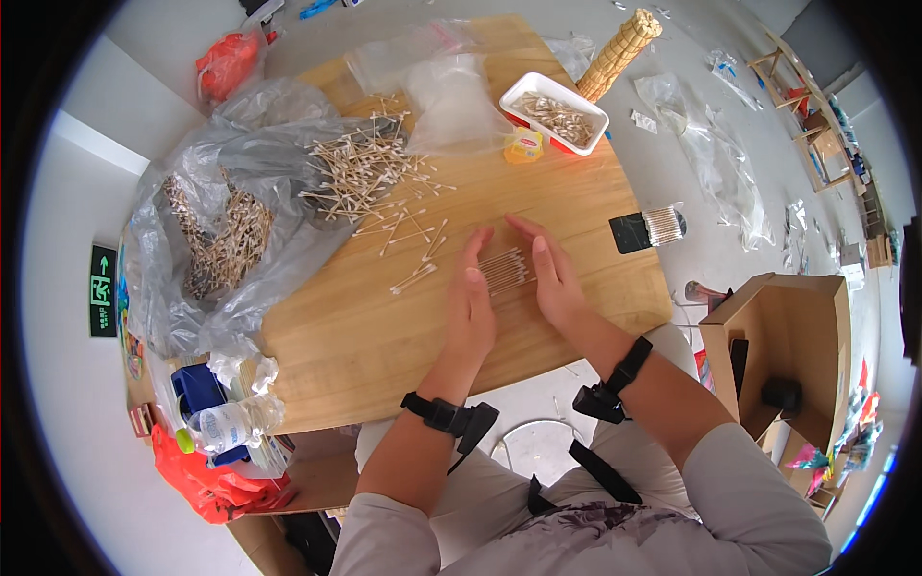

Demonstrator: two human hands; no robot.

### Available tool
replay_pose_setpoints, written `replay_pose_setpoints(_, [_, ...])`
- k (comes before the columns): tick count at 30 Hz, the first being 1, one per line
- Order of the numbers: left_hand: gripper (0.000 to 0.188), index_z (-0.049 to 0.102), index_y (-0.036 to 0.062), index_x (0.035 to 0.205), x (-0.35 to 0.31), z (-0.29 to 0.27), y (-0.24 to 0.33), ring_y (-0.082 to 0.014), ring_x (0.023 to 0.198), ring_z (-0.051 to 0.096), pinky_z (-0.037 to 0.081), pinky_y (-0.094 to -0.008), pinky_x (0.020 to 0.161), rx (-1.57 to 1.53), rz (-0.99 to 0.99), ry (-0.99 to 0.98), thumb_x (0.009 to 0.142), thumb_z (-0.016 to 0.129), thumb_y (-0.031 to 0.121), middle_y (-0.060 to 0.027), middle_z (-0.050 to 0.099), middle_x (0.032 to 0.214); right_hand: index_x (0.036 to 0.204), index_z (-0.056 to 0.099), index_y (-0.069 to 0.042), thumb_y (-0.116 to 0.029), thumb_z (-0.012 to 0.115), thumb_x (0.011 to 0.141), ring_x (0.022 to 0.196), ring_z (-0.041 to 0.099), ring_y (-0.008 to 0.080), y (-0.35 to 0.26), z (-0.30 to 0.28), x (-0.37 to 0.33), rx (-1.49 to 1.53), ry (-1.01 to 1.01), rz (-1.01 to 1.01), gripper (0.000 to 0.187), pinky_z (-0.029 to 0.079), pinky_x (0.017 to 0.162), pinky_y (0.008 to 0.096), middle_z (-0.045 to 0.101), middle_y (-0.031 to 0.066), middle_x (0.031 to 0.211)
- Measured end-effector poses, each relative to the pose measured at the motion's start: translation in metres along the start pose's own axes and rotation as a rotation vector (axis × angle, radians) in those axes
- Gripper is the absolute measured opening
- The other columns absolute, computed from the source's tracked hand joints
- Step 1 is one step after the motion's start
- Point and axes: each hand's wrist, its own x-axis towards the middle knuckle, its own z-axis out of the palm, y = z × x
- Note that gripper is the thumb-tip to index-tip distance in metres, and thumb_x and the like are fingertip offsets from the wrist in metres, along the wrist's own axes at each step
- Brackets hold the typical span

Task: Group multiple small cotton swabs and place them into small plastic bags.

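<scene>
A row of cotton swabs (505,272) lies on the wooden table, side by side between my two hands. At its left end stands my left hand (473,309), on edge with the fingers stretched out. Mirroring it at the right end is my right hand (554,278), its fingers also straight. Both palms face the swab ends; whether they touch them I cannot tell. Several loose swabs (415,278) are scattered just left of my left hand. Beyond them a heap of swabs (363,171) spreads out of a large grey plastic bag (317,252), which holds more swabs (229,240).
A white tray of swabs (597,123) stands at the back right beside a small yellow container (523,145). Clear plastic bags (451,101) lie at the back. A black holder with swabs (631,233) sits at the right edge. A plastic bottle (226,429) lies at the left; a cardboard box (821,360) stands right.
</scene>
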Motion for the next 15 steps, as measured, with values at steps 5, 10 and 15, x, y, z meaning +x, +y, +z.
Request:
replay_pose_setpoints(5, [0.086,0.042,-0.0065,0.153,0.003,0.005,-0.001,-0.0325,0.149,0.041,0.025,-0.0429,0.124,-0.079,-0.041,0.005,0.111,0.013,0.063,-0.0230,0.048,0.156,0.147,0.055,-0.003,-0.040,0.028,0.116,0.141,0.050,0.0274,-0.003,0.008,0.001,0.064,0.045,0.026,0.055,0.035,0.119,0.0382,0.059,0.0160,0.145])
replay_pose_setpoints(10, [0.089,0.038,-0.0058,0.156,0.007,0.017,0.000,-0.0307,0.151,0.037,0.022,-0.0421,0.125,-0.191,-0.084,0.040,0.109,0.012,0.065,-0.0210,0.045,0.158,0.148,0.053,-0.001,-0.043,0.027,0.116,0.142,0.049,0.0276,0.009,0.016,0.004,0.156,0.085,0.001,0.058,0.032,0.121,0.0393,0.057,0.0168,0.148])
replay_pose_setpoints(15, [0.089,0.037,-0.0042,0.156,0.007,0.022,-0.007,-0.0299,0.151,0.035,0.019,-0.0421,0.126,-0.221,-0.069,0.055,0.108,0.012,0.067,-0.0196,0.044,0.158,0.147,0.053,-0.002,-0.040,0.029,0.116,0.143,0.048,0.0282,0.009,0.025,0.000,0.171,0.111,0.020,0.055,0.032,0.121,0.0397,0.057,0.0172,0.147])
